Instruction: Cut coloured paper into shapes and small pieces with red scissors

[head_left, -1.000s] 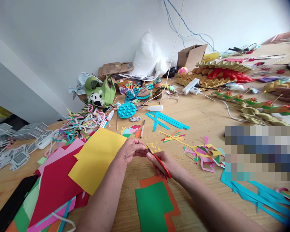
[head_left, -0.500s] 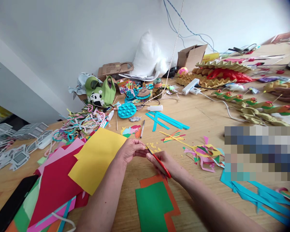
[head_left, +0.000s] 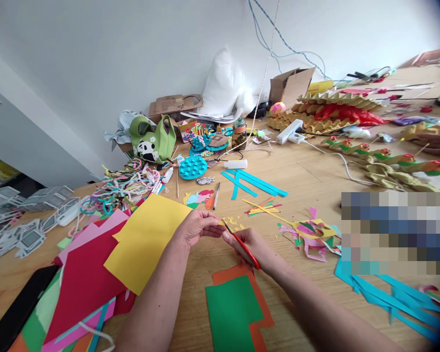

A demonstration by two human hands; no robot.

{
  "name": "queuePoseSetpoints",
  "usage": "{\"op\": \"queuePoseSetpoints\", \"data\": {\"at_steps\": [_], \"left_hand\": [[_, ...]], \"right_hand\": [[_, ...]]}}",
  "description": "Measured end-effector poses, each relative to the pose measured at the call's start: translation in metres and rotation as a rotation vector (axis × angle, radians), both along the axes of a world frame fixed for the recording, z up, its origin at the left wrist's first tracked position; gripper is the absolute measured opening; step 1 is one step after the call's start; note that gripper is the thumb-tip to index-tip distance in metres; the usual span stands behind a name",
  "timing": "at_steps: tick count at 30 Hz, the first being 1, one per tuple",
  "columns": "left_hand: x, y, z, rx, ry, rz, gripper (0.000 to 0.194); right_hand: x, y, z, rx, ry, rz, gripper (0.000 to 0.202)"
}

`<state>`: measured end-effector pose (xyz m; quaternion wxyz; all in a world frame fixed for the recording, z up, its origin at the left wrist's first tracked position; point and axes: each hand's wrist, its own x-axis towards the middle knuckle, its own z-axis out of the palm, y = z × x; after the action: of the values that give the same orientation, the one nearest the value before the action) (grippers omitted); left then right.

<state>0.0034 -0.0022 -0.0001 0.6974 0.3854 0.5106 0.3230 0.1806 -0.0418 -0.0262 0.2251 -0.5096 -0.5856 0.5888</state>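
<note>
My right hand (head_left: 256, 247) grips red-handled scissors (head_left: 247, 249), whose dark blades point up and left toward the fingertips of my left hand. Thumb and fingers of my left hand (head_left: 199, 229) are pinched together by the blade tips; whatever they hold is too small to make out. Small yellow paper scraps (head_left: 235, 224) lie on the table just beyond both hands. Below my hands, a green sheet (head_left: 232, 308) rests over an orange sheet (head_left: 266, 318). Yellow sheets (head_left: 152, 239) lie beside my left forearm.
At the left are red paper (head_left: 91, 283) and a pipe-cleaner pile (head_left: 124, 190). Paper fish cutouts (head_left: 202, 197), a pen (head_left: 216, 195) and blue strips (head_left: 256, 182) lie ahead. Paper offcuts (head_left: 315, 230), a power strip (head_left: 289, 131) and egg-carton pieces (head_left: 381, 154) are to the right.
The scissors have shifted very slightly to the right at my left fingertips. Both hands otherwise keep nearly the same pose, and the things on the table have not moved.
</note>
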Motion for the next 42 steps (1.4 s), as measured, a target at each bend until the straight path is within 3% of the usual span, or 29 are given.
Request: {"op": "queuePoseSetpoints", "data": {"at_steps": [11, 22, 29, 35, 42], "left_hand": [[-0.004, 0.001, 0.001, 0.042, 0.07, -0.078, 0.021], [-0.005, 0.001, -0.001, 0.038, 0.061, -0.062, 0.021], [0.01, -0.001, -0.005, 0.05, -0.008, 0.129, 0.024], [0.04, -0.009, -0.011, 0.079, -0.156, 0.449, 0.021], [0.063, -0.025, -0.017, 0.151, -0.194, 0.511, 0.017]], "right_hand": [[0.0, 0.001, 0.0, 0.039, -0.058, -0.011, 0.058], [0.0, 0.002, -0.004, 0.001, -0.09, 0.009, 0.058], [-0.001, 0.002, -0.003, -0.061, -0.007, -0.048, 0.057], [-0.004, 0.004, -0.003, -0.086, 0.074, -0.118, 0.06], [-0.005, 0.006, -0.006, -0.012, 0.059, -0.153, 0.061]]}}
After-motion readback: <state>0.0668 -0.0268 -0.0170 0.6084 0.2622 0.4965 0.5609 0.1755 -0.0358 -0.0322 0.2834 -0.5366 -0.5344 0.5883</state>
